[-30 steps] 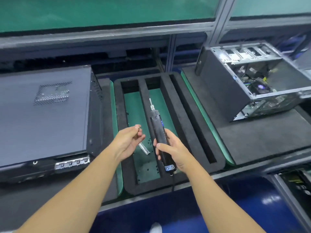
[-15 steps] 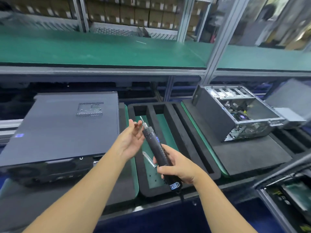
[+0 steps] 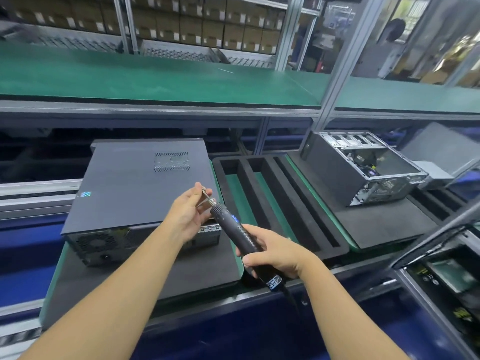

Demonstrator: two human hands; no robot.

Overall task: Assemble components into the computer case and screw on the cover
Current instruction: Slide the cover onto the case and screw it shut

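left hand (image 3: 187, 216) pinches the bit tip (image 3: 205, 193), right hand (image 3: 272, 253) grips the screwdriver (image 3: 235, 231), label (image 3: 274, 283) unreadable.

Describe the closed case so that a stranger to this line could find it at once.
Below the long green shelf, three things sit in a row: a closed case at left, a foam tray in the middle, an open case at right. The closed case lies flat with its dark cover on, a small vent grille on top; the open case shows its insides.
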